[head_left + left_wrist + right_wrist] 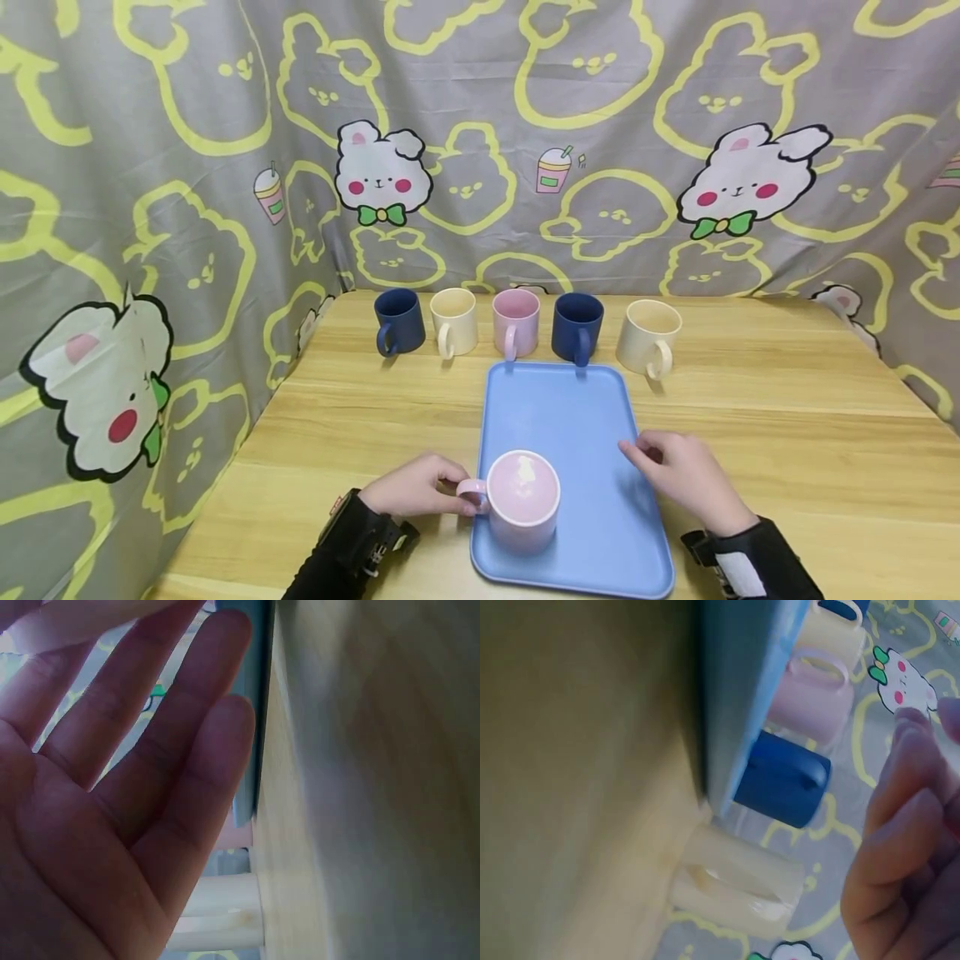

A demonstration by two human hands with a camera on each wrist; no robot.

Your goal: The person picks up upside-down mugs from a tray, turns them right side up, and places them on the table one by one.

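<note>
A pink mug (523,508) stands on the near left part of a blue tray (592,467), its handle pointing left. My left hand (420,487) pinches that handle between thumb and fingers. In the left wrist view the fingers (172,772) stretch out beside the tray's edge (257,712). Over the tray's right edge hovers my right hand (686,475), its fingers loosely bent and holding nothing. The right wrist view shows those fingers (900,847) apart from the tray's side (742,697).
Behind the tray stands a row of mugs: navy (401,321), cream (456,323), pink (517,322), navy (576,325) and cream (647,337). They are on a wooden table (360,417). A patterned grey curtain (480,108) hangs around the back and sides.
</note>
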